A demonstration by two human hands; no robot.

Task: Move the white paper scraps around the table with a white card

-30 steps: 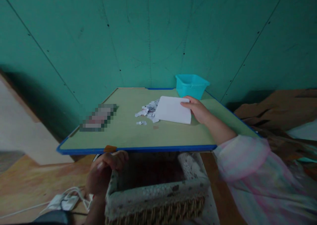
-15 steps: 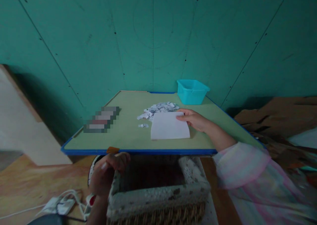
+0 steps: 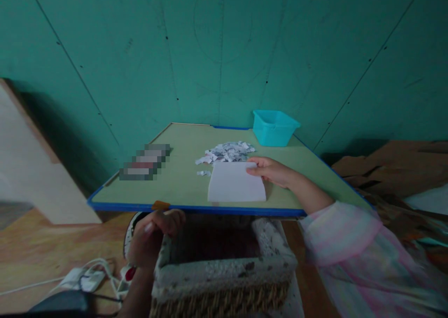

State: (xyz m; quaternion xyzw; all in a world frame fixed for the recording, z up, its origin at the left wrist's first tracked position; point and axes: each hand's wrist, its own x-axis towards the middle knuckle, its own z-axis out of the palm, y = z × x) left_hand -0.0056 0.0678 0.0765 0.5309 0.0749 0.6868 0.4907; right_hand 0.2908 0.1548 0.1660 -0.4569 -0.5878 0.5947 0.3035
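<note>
My right hand (image 3: 269, 170) is closed on the right edge of a white sheet of paper or thin card (image 3: 237, 183), thumb on top. The sheet lies low over the table, just in front of a heap of torn paper scraps (image 3: 227, 151). A few loose scraps (image 3: 203, 173) are to its left. Below the table's front edge, my left hand (image 3: 156, 231) has its fingers curled over the left rim of a cloth-lined wicker basket (image 3: 227, 267). The basket's inside is dark, so its contents cannot be made out.
A turquoise plastic bin (image 3: 275, 130) stands at the table's back right. On the left lies a blurred-out flat object (image 3: 145, 163). The table (image 3: 182, 187) has a blue edge against a green wall (image 3: 224, 52). A power strip (image 3: 82, 280) with cables sits on the floor; cardboard (image 3: 395, 164) is at right.
My right hand has drawn the white sheet slightly toward the table's front edge, away from the scraps. My left hand stays at the basket's rim. The view has shifted slightly.
</note>
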